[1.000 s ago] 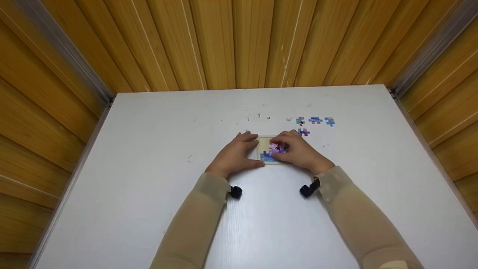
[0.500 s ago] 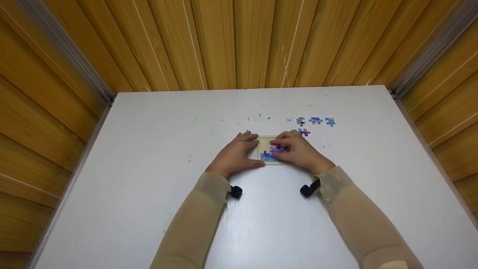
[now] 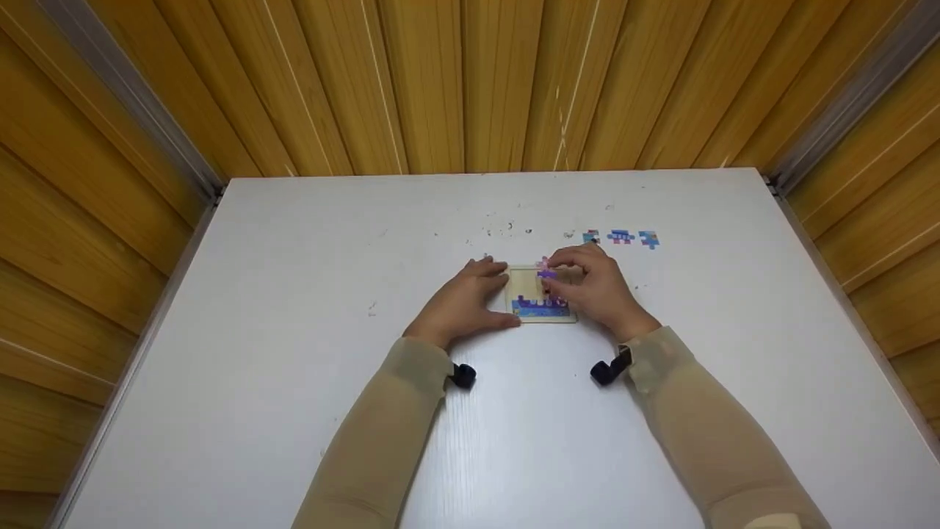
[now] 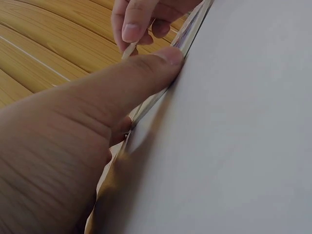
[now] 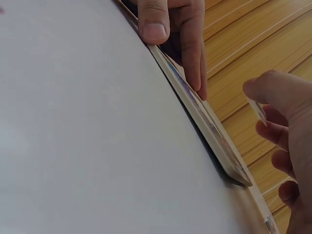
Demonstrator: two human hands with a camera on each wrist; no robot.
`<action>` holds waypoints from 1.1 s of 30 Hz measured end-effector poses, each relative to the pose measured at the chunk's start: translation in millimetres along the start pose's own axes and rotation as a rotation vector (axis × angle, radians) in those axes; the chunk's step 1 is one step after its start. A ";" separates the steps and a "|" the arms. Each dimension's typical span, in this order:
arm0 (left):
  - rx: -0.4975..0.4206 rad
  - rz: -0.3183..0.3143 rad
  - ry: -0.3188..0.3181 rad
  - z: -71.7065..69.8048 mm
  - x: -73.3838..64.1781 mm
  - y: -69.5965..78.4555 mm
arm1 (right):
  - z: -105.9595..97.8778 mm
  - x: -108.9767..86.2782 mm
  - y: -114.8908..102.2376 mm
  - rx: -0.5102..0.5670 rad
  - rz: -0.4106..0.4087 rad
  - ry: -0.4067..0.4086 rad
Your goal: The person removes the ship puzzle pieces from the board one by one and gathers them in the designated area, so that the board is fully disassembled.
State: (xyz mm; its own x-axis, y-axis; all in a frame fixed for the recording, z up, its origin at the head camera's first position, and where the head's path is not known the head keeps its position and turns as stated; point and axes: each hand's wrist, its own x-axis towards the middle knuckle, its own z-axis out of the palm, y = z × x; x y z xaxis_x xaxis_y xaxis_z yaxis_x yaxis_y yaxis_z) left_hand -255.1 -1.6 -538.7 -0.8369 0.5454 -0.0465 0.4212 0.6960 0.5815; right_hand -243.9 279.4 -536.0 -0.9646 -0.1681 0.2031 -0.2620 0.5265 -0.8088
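In the head view a small puzzle tray point(image 3: 523, 278) with a pale rim lies on the white table. Blue and purple jigsaw pieces point(image 3: 541, 310) fill its lower part; bare pale board shows above them. My left hand point(image 3: 459, 301) rests along the tray's left side, thumb at the near corner, other fingers near the far corner. My right hand point(image 3: 598, 286) pinches a pink and purple jigsaw piece point(image 3: 545, 273) over the tray's upper right part. Seen edge-on in the right wrist view, that piece point(image 5: 257, 111) sits between thumb and fingers, raised off the tray point(image 5: 209, 129).
Beyond my right hand lie three loose jigsaw pieces in a row, the middle one blue point(image 3: 620, 236) and the right one blue and orange point(image 3: 649, 239). Dark specks and scuffs mark the white table point(image 3: 316, 242). Wood-patterned panels point(image 3: 426, 88) stand behind and at both sides.
My right hand has moved slightly away from me and lifted the pink and purple piece from the filled part of the tray. It now covers a loose purple piece. My left hand stays put.
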 end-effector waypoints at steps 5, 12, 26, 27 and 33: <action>0.003 -0.012 -0.005 3.1 0.7 -0.9 | -6.2 1.0 -5.1 0.020 0.038 0.063; -0.017 -0.042 -0.025 9.1 1.1 1.9 | -23.2 -4.0 -5.3 -0.052 -0.029 0.090; -0.025 -0.013 -0.011 7.7 1.5 2.8 | -69.0 -28.4 30.0 -0.075 0.089 0.190; -0.021 -0.013 -0.007 6.9 1.4 2.2 | -70.5 -27.8 33.0 -0.070 0.098 0.188; -0.017 -0.024 -0.005 1.6 0.4 2.1 | -81.7 -24.7 43.8 -0.120 0.163 0.157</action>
State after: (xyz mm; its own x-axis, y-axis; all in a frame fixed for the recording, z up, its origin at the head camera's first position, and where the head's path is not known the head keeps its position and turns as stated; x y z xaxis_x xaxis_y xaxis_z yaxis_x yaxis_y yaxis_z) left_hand -254.0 0.8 -538.8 -0.8449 0.5310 -0.0646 0.3952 0.7010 0.5936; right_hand -233.9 374.6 -531.4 -0.9847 0.0535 0.1661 -0.0952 0.6329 -0.7683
